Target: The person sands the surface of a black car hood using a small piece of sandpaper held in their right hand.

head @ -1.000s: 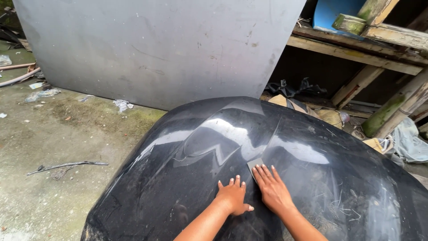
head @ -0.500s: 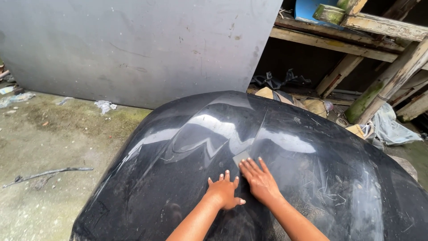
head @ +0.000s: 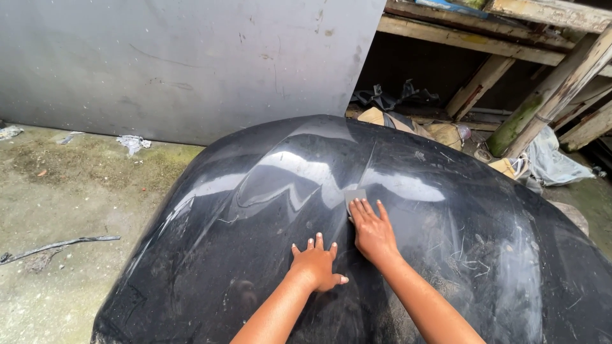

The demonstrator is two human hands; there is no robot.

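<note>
A large glossy black car hood [head: 268, 185] lies in front of me, wet and scratched, with a crease running down its middle. My right hand [head: 371, 232] presses flat on a small grey sheet of sandpaper [head: 354, 195] beside that crease; only the sheet's far edge shows past my fingertips. My left hand [head: 317, 265] rests flat on the hood a little nearer to me, fingers spread, holding nothing.
A big grey metal panel [head: 185, 64] leans upright behind the hood. Rough wooden beams [head: 548, 95] and scattered junk sit at the back right. Mossy concrete ground [head: 70, 197] lies at left with a thin dark stick [head: 60, 245] on it.
My right hand has slid forward up the hood along the crease with the sandpaper under it. My left hand has stayed nearer to me. The view has shifted slightly.
</note>
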